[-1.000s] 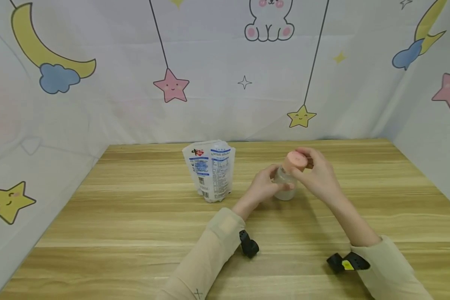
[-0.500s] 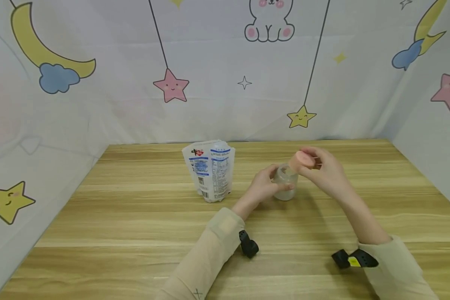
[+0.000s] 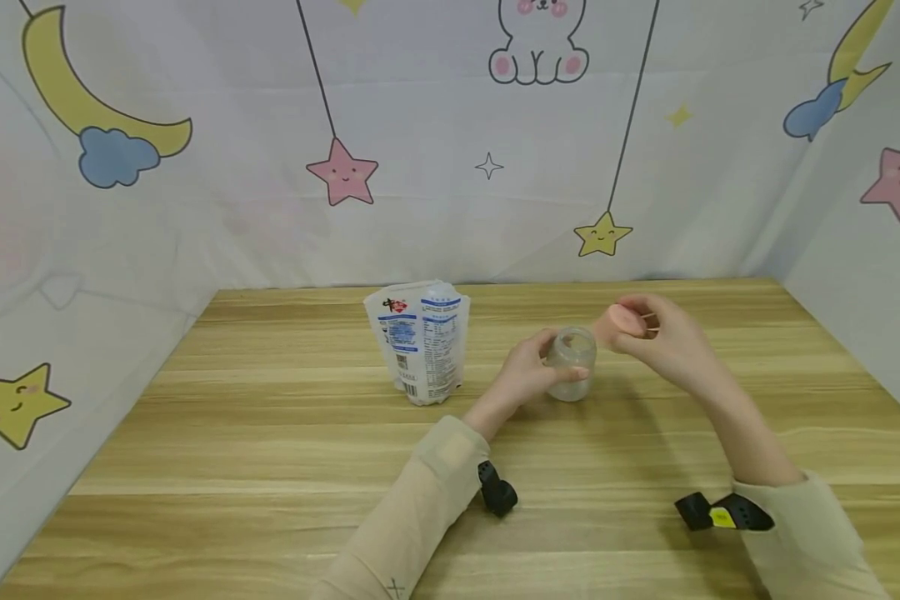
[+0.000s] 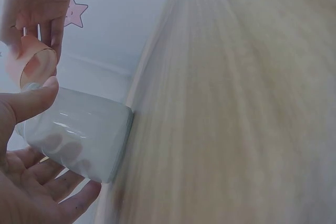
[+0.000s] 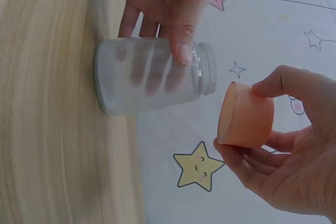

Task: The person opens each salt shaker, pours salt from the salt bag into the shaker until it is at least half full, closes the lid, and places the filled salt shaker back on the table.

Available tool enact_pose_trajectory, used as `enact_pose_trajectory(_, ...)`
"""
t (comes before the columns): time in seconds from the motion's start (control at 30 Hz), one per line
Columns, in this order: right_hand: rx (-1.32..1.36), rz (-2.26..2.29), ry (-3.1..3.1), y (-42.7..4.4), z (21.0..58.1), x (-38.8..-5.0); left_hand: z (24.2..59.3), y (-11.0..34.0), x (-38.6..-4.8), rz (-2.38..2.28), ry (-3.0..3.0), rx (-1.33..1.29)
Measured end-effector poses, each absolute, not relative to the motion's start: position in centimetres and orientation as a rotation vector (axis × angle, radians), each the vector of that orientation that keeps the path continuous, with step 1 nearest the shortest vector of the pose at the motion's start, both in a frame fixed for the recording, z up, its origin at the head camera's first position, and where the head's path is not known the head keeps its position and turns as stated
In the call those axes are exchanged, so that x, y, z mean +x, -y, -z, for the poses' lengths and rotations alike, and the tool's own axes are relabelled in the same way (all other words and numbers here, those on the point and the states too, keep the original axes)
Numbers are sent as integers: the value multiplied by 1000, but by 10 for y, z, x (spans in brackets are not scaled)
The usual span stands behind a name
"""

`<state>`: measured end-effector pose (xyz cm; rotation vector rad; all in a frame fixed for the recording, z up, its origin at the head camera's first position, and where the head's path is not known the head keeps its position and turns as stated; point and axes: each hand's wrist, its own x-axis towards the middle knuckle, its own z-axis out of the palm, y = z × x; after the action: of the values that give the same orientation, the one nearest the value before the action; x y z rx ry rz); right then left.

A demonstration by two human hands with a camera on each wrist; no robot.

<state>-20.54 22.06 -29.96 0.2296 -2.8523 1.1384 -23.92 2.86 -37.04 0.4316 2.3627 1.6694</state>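
Observation:
A clear glass jar point(image 3: 574, 360) stands upright on the table, its threaded mouth uncovered. My left hand point(image 3: 531, 368) holds it from the left, thumb on the near side and fingers around the far side, seen through the glass in the right wrist view. Just right of the jar's mouth and apart from it, my right hand point(image 3: 671, 342) pinches a pink lid point(image 5: 247, 115) between thumb and fingers. The lid is tilted, its hollow underside facing the jar.
Left of the jar, a white pouch point(image 3: 420, 342) with blue print stands upright on the wooden table point(image 3: 270, 467). A printed cloth backdrop point(image 3: 435, 225) hangs behind the table and along its sides.
The lid has come off the jar's mouth and moved right, tilting, in my right hand. My left hand and the jar have kept their place.

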Motion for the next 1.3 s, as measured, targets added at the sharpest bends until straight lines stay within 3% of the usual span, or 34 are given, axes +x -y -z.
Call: enact_pose_trajectory(1.3, 418, -788, 3070, -239, 318, -216, 371, -30, -240, -1657, -2369, 398)
